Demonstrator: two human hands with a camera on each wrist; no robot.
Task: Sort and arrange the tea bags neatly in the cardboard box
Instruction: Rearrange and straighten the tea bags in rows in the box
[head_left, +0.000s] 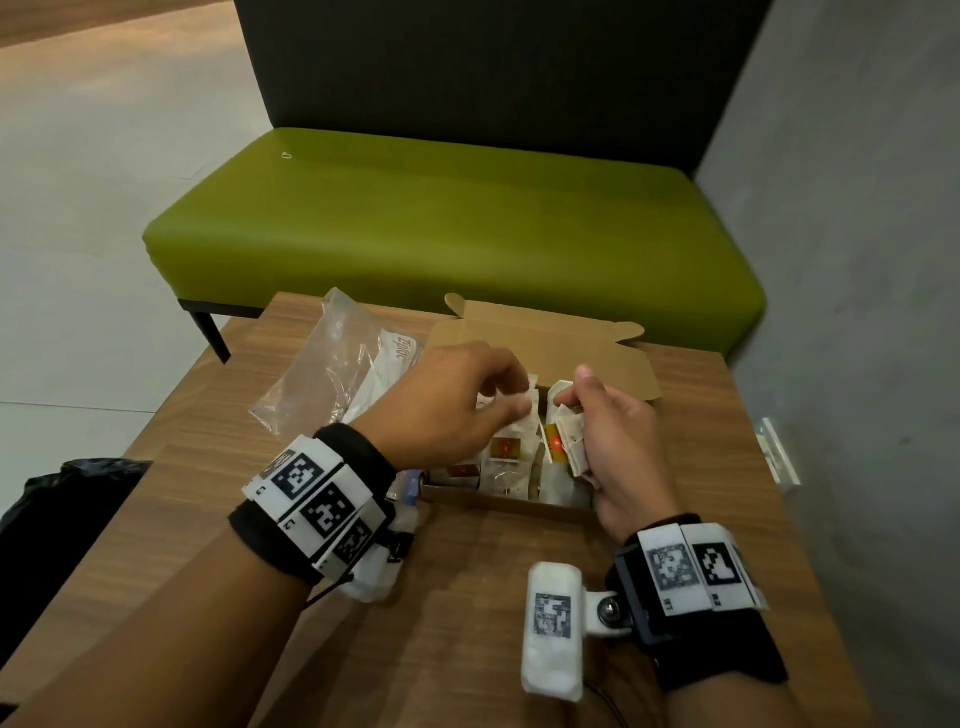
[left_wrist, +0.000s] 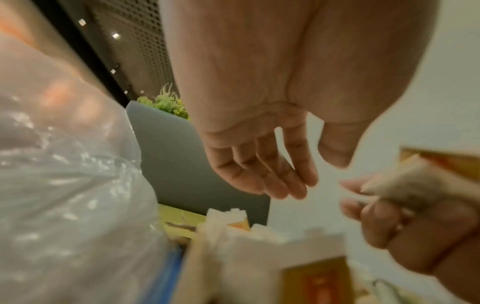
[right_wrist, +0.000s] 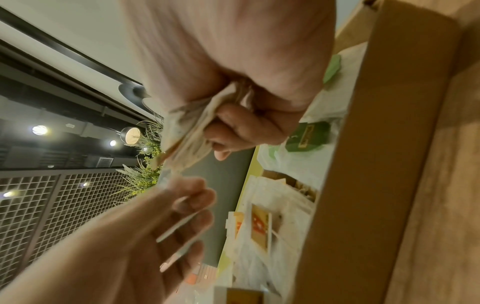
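My right hand (head_left: 618, 441) has its fingers (right_wrist: 233, 131) clamped on a bunch of tea bags (right_wrist: 187, 142) above the cardboard box (head_left: 519, 504); my left hand (head_left: 447, 405) fingers (left_wrist: 259, 176) hang apart, just beside them.

Head above; wrists inside box (head_left: 524, 506)

Upside-down "Ziploc" on plastic bag (head_left: 332, 374), blurred tea bag labels unreadable

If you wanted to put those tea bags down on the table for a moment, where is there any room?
Bare wood lies right of the box, out to the table edge, and in front of it, between the wrists. Left is crowded: a plastic bag lies against the box. Inside, tea bags fill the box under both hands.
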